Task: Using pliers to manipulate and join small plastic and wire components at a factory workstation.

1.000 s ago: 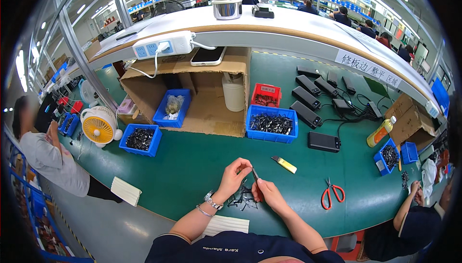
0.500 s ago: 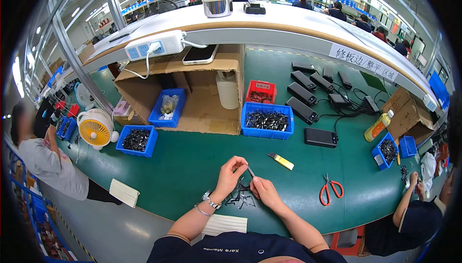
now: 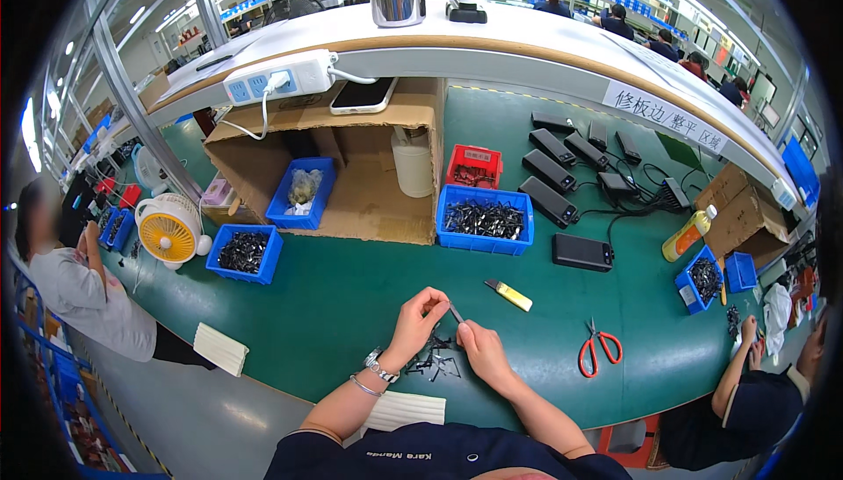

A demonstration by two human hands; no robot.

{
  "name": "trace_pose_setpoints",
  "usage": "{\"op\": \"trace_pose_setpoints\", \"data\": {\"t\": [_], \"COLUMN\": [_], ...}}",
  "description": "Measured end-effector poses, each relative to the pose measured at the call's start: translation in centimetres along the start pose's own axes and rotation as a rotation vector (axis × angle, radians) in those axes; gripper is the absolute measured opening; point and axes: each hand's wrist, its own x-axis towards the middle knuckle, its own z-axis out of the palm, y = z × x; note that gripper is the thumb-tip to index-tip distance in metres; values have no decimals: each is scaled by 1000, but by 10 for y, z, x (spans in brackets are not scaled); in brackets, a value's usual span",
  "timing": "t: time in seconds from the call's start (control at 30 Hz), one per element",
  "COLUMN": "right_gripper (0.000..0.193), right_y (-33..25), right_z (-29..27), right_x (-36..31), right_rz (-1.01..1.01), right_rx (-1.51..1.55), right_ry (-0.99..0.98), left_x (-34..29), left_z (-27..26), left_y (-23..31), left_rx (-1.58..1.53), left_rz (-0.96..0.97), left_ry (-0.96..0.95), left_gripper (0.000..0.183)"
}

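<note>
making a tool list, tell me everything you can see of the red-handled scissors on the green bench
The red-handled, metal-bladed scissors lie on the green bench, to the right of the person's right hand. The short, greyish blades point away from the person; the two loops, which look plastic, spread apart toward the near edge. Nothing but the bench seems to touch them. Whether the tips are parted is too small to tell.

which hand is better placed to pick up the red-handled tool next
Probably the right hand: it is nearer the red-handled tool, which lies to its right; the left hand is farther off. Both look busy with a thin dark piece, though.
</note>
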Motion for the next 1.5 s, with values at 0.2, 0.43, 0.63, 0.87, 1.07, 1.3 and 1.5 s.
{"op": "trace_pose_setpoints", "data": {"t": [0.2, 0.43, 0.63, 0.87, 1.07, 1.3, 1.5], "right_gripper": [33, 29, 29, 41, 44, 39, 36], "right_y": [-1, -9, -12, 3, 10, 7, 5], "right_z": [-1, 1, 1, 4, 11, 13, 13], "right_x": [-1, -11, -7, 3, -1, -4, -4], "right_rz": [-18, -23, -29, 186, 268, 345, 361], "right_rx": [-116, -323, -397, 212, 480, 622, 662], "right_ry": [13, 68, 89, -112, -143, -223, -195], "left_x": [-1, -11, -13, -3, -5, -8, -6], "left_z": [0, 5, 6, 11, 14, 14, 24], "left_y": [2, 6, -1, 0, -11, -14, 6], "left_rx": [136, 235, 179, -79, -122, -104, -246], "left_rz": [118, 183, 127, 48, 27, 25, -25], "left_ry": [7, 77, 105, 104, 101, 99, 100], "left_gripper": [15, 16, 10, 7, 9, 10, 15]}}
